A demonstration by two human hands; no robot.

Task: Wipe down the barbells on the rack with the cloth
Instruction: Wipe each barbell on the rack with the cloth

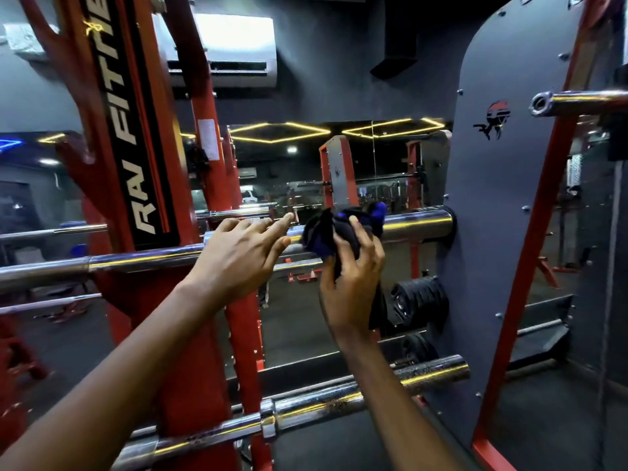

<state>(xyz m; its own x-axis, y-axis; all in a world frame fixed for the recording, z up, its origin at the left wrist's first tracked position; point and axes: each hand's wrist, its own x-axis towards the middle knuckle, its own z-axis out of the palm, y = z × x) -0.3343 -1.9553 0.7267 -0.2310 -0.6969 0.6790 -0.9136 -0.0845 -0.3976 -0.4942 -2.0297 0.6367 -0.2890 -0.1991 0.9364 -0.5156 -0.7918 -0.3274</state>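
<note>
a dark blue-and-black cloth (pixel 343 229) is bunched against the chrome sleeve of the middle barbell (pixel 418 224) and gripped by the curled fingers of the right hand (pixel 350 287). the left hand (pixel 238 256) is held just beside it, fingers straight and spread, nothing grasped; contact with the bar cannot be told. a lower barbell (pixel 339 399) is carried beneath on the red rack (pixel 102 96).
</note>
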